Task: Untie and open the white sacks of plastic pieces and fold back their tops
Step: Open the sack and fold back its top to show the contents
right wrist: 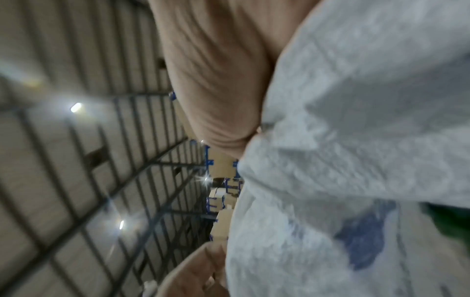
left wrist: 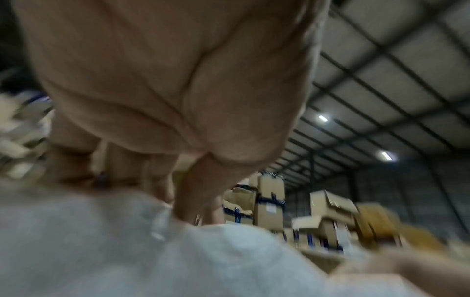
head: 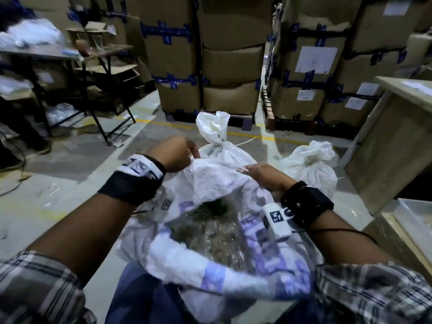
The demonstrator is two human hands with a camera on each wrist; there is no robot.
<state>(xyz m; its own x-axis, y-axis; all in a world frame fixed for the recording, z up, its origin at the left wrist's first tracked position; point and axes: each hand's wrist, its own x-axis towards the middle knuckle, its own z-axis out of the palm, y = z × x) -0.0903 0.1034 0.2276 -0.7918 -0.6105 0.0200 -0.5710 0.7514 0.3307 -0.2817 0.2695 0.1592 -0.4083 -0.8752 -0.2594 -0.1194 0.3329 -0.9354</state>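
A white woven sack (head: 217, 181) with blue print stands open between my legs, and clear plastic pieces (head: 210, 230) show inside it. My left hand (head: 184, 153) pinches the far rim at its left end. My right hand (head: 254, 174) grips the same rim at its right end. The left wrist view shows my fingers (left wrist: 193, 193) curled onto the white fabric (left wrist: 127, 241). In the right wrist view the palm (right wrist: 216, 80) presses against the sack cloth (right wrist: 356, 140). Behind it stand two tied white sacks, one (head: 217, 136) straight ahead, the other (head: 311, 164) to the right.
Stacked cardboard boxes (head: 224, 54) on pallets wall off the far side. A metal-legged table (head: 58, 54) with clutter stands at the left, and a person's shoe (head: 39, 146) shows beneath it. A wooden bench (head: 392, 136) and a tray (head: 416, 218) are at the right. A yellow line crosses the concrete floor (head: 81, 164).
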